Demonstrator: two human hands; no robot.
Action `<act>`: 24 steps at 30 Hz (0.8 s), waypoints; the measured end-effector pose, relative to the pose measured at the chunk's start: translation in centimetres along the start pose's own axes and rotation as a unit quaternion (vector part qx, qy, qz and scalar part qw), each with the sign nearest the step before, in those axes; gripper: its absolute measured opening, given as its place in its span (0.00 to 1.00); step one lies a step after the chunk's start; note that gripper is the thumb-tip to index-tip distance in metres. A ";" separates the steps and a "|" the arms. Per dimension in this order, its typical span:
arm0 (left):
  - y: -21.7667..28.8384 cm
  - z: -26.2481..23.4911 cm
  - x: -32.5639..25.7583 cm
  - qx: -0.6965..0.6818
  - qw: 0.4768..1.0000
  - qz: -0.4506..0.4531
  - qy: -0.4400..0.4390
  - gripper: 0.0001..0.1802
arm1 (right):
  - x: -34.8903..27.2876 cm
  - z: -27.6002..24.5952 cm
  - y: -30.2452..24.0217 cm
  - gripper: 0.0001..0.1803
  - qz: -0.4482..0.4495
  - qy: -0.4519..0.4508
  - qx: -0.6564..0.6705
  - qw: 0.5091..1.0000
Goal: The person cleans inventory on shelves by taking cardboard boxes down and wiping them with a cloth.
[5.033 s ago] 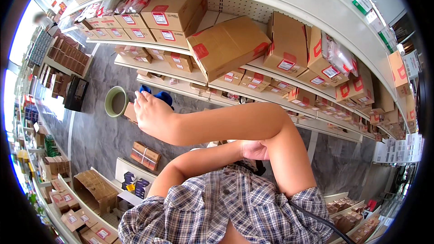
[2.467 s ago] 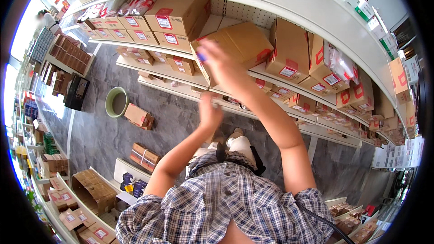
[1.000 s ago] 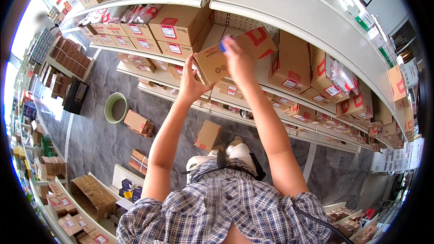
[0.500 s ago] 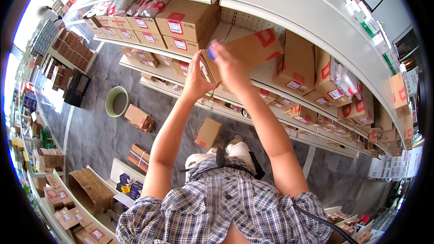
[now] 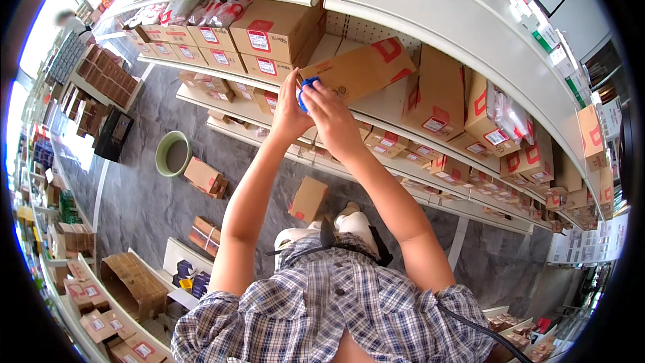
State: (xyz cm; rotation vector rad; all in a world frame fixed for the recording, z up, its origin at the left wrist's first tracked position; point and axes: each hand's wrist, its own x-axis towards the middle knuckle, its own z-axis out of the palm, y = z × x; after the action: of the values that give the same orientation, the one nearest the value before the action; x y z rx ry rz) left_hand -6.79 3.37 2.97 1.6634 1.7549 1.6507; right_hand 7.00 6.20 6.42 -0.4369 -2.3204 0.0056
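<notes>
In the upper middle of the frame, a brown cardboard box (image 5: 366, 67) with red marks lies at a slant on a white shelf (image 5: 386, 109), and its left end comes out near the shelf edge. The right hand (image 5: 334, 119) is at this end and holds a blue cloth (image 5: 307, 96), with the fingers bent over it, against the box. The left hand (image 5: 289, 119) stands just beside, to the left, with its fingers pointing upward near the same end of the box; I cannot tell if it grips the box or only touches it. To the left of the box are stacked cartons (image 5: 279, 33), and to the right is a tall carton (image 5: 435, 91). On the grey floor (image 5: 144, 212), a green bucket (image 5: 160, 156) stands at the centre left, and a smaller box (image 5: 308, 199) lies below the hands.
</notes>
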 end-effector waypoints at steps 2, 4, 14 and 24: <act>0.6 0.2 -0.1 -0.033 0.999 -0.036 -0.009 0.54 | -0.8 0.3 2.1 0.19 0.089 0.050 0.042 0.994; 0.0 -0.4 -0.5 -0.034 0.998 -0.046 -0.008 0.60 | -1.6 -0.1 5.1 0.17 0.200 0.098 0.052 0.974; -0.1 -3.5 3.8 -0.072 0.984 -0.013 -0.161 0.60 | -1.1 -3.5 7.8 0.18 0.148 0.071 -0.123 0.979; 7.6 3.0 5.3 0.416 0.873 0.190 -0.168 0.59 | -2.5 -1.9 7.8 0.18 0.174 0.093 -0.083 0.977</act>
State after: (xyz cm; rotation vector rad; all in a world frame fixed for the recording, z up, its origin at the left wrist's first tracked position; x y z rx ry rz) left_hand -2.06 7.18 10.56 2.5915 2.1855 0.5790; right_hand 12.32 12.51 5.03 -0.8863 -2.0421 -0.0577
